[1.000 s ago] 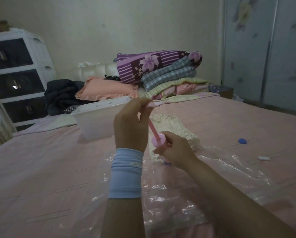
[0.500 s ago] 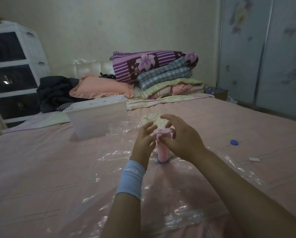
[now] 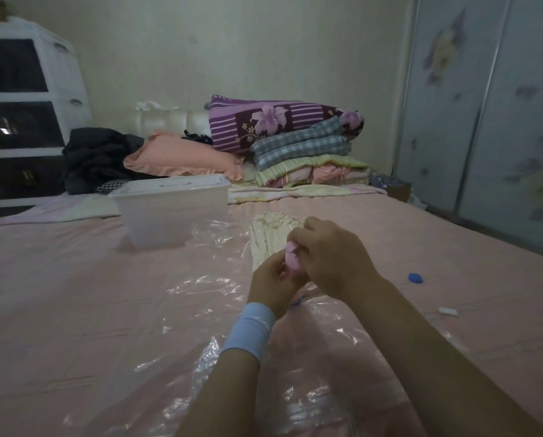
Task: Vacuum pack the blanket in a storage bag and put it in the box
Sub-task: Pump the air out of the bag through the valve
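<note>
Both my grips curl round the pink pump [image 3: 292, 256], left grip [image 3: 273, 280] low, right grip [image 3: 331, 257] atop; I should hold it upright, square on the storage bag [image 3: 200, 287].

The box [image 3: 172, 209] sits on the bed [image 3: 58, 294]. Right of the box, the blanket [image 3: 267, 238] lies in the storage bag [image 3: 200, 287], which spreads before it. Behind the box lie 1 pillow [image 3: 182, 159] and folded bedding [image 3: 298, 149].
</note>
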Tool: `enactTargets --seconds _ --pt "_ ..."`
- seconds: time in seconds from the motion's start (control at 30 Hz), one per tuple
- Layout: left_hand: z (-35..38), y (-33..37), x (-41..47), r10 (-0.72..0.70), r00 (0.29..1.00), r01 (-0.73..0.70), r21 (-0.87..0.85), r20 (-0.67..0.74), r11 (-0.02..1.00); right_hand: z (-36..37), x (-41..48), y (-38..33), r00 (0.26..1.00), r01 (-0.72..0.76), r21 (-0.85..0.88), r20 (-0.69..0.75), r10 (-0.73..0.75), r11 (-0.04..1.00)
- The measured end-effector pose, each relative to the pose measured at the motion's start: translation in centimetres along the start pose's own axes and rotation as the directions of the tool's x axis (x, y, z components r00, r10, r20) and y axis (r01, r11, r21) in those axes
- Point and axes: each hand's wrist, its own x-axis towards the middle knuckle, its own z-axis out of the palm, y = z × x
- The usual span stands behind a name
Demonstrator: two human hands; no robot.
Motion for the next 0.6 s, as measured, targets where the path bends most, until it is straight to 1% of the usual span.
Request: enactTargets --seconds 0.03,0.1,0.17,0.27,0.33,0.4,0.43,0.47,0.53,0.6 --pt "0.0 -0.2 0.1 -0.002 1.000 0.002 -0.016 0.008 1.000 -0.7 0.2 -0.2 1.000 0.017 0.009 -0.019 -0.017 1.000" --pt "0.0 -0.7 0.5 -0.006 1.000 0.007 -0.055 0.016 0.998 -2.4 1.0 -0.6 0.992 0.057 0.006 -0.112 -0.056 0.998" --pt "0.0 -0.9 0.8 -0.017 1.000 0.019 -0.088 0.019 0.996 -4.5 2.0 -0.9 0.970 0.090 -0.005 -0.226 -0.089 0.996" --pt "0.1 -1.5 1.0 -0.020 1.000 0.021 -0.076 0.022 0.997 -5.9 2.8 -1.5 0.924 0.129 -0.026 -0.361 -0.130 0.991" --pt "-0.1 -1.8 1.1 -0.032 0.999 0.033 -0.067 0.021 0.997 -5.4 2.9 -2.0 0.899 0.143 0.010 -0.419 -0.126 0.990" --pt "-0.2 -1.8 1.2 -0.035 0.999 0.036 -0.060 0.030 0.998 -4.3 2.8 -1.8 0.891 0.139 0.072 -0.445 -0.093 0.988" --pt "-0.2 -1.7 1.2 -0.031 0.999 0.033 -0.059 0.033 0.998 -3.5 2.6 -1.6 0.900 0.137 0.108 -0.430 -0.078 0.985" --pt "-0.2 -1.6 1.2 -0.027 0.999 0.029 -0.065 0.035 0.997 -2.6 2.3 -1.2 0.921 0.132 0.141 -0.383 -0.069 0.981" --pt "-0.3 -1.5 1.1 -0.018 0.999 0.020 -0.075 0.037 0.997 -0.3 1.1 -0.5 0.979 0.079 0.187 -0.202 -0.040 0.979" --pt "-0.5 -1.3 1.1 -0.016 0.999 0.019 -0.066 0.046 0.998 1.8 -0.3 0.1 1.000 -0.019 0.256 -0.008 0.021 0.966"
